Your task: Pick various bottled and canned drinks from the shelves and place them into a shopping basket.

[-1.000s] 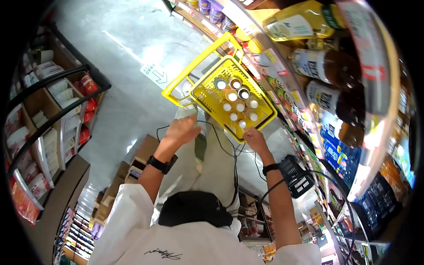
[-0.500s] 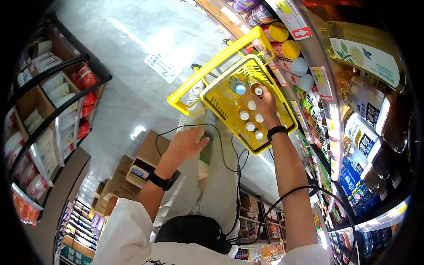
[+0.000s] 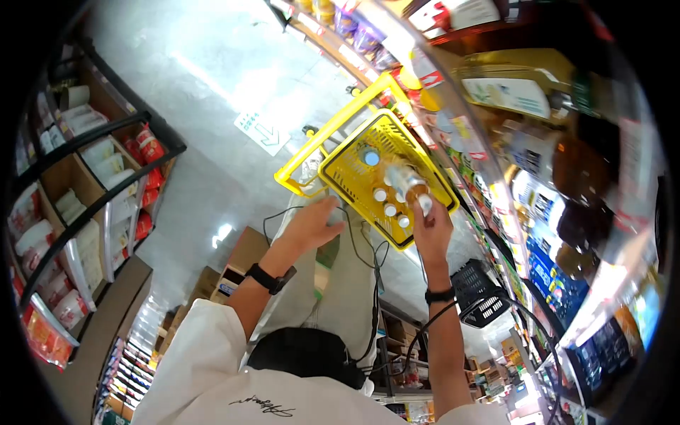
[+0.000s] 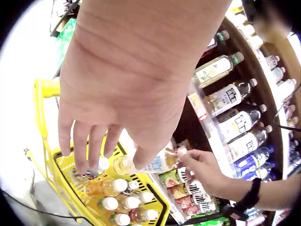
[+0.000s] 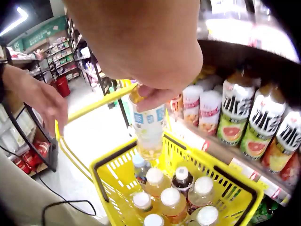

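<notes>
My right hand [image 3: 434, 237] grips a bottle [image 5: 149, 125] near its white cap. The bottle has a white and blue label and pale amber drink inside, and hangs tilted over the yellow shopping basket [image 3: 354, 203]. Several capped bottles [image 5: 171, 202] stand upright below it, most with white caps and one with a light blue cap [image 3: 371, 157]. On the near side of the basket, my left hand [image 3: 308, 225] hovers with nothing in it, its fingers extended in the left wrist view.
A yellow cart handle [image 3: 333, 134] rises beyond the basket. Drink shelves [image 4: 225, 122] run close along the right side. A black basket [image 3: 476, 292] stands on the floor behind. Cables [image 3: 372, 263] hang before my legs. Goods racks [image 3: 106, 166] stand on the left, near cardboard boxes [image 3: 248, 248].
My right hand went from the basket's near edge into the bottles, then lifted one toward me. The left hand stays near the same place. The head view has shifted slightly.
</notes>
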Demonstrator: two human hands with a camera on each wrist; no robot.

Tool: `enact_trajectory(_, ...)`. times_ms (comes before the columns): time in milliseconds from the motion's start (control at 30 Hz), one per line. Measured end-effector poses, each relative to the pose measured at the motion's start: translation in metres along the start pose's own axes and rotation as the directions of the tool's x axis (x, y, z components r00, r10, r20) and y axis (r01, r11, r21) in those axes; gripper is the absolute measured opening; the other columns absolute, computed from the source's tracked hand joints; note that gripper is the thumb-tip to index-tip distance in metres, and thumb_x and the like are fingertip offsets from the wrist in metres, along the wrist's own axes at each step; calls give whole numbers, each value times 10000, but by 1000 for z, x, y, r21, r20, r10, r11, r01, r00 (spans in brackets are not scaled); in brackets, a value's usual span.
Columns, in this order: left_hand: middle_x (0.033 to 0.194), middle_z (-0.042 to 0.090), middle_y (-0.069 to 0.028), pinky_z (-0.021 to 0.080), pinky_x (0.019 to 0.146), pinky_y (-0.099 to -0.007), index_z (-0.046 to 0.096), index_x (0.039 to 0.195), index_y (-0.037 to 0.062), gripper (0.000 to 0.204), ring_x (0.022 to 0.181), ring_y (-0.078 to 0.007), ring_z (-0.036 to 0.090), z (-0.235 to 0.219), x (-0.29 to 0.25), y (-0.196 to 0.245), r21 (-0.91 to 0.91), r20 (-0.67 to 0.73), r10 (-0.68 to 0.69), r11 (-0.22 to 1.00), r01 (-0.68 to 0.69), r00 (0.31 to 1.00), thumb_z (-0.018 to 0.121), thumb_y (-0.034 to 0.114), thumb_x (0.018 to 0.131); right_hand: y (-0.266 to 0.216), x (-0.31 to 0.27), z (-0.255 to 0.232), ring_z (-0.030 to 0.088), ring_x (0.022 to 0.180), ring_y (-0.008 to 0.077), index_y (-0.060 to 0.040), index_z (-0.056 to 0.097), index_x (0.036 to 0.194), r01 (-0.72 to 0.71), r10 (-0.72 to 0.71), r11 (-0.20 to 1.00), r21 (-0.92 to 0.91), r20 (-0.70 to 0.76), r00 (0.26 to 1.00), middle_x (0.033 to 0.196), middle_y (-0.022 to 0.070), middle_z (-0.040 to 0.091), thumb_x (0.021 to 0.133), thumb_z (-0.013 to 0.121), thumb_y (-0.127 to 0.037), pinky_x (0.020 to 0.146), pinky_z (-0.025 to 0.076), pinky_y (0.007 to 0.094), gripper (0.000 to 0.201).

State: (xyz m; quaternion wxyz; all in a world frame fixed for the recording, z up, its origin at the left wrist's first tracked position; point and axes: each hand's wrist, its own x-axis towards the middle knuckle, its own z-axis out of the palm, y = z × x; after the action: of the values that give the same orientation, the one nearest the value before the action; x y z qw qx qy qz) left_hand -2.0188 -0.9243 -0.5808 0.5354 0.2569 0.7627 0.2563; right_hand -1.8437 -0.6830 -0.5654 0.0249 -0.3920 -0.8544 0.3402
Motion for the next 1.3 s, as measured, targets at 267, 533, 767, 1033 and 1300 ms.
enact_trajectory(267, 1430, 556, -201, 473, 1062, -422, 580, 1380, 113, 767, 1335, -338, 530, -47, -40, 147, -108, -79, 604, 785, -609, 793, 918, 341, 730, -110, -81, -148, 553, 568, 49, 21, 621, 1033, -33, 156, 854, 520, -195, 968, 717, 21, 606, 1031, 631, -190, 502, 467, 228, 211)
enact_trajectory(533, 1097, 722, -97, 506, 907, -332, 660, 1237, 12, 539, 991, -170, 656, -71, -93, 220, -268, 372, 631, 775, -572, 680, 881, 274, 820, -155, -104, -211, 510, 569, 40, -31, 580, 911, -43, 285, 753, 657, -266, 921, 699, -7, 561, 966, 710, -215, 498, 410, 210, 232)
enact_trajectory(767, 1132, 742, -99, 535, 910, -334, 666, 1272, -16, 459, 1001, -146, 675, -83, -131, 254, -399, 360, 665, 743, -537, 654, 812, 182, 885, -187, -136, -227, 670, 890, 119, -23, 633, 1171, -133, 206, 817, 560, -69, 976, 1067, 62, 711, 766, 899, -198, 702, 552, 282, 515)
enact_trajectory(1033, 980, 745, -146, 499, 1064, -466, 721, 980, 13, 626, 994, -273, 714, -187, -113, 269, -984, 77, 867, 147, -105, 492, 760, 623, 844, -207, -178, -207, 709, 1031, 148, 3, 621, 1266, -104, 322, 690, 716, -175, 931, 1144, 69, 729, 754, 927, -181, 828, 593, 310, 624)
enact_trajectory(1300, 516, 397, 45, 460, 458, -272, 464, 591, 116, 749, 399, -70, 374, -390, -115, 230, -636, -763, 633, -771, 24, 133, 638, 807, 824, -167, -227, -204, 735, 966, 173, 29, 620, 1233, -73, 469, 698, 713, -377, 798, 1111, 119, 740, 804, 878, -64, 790, 608, 314, 509)
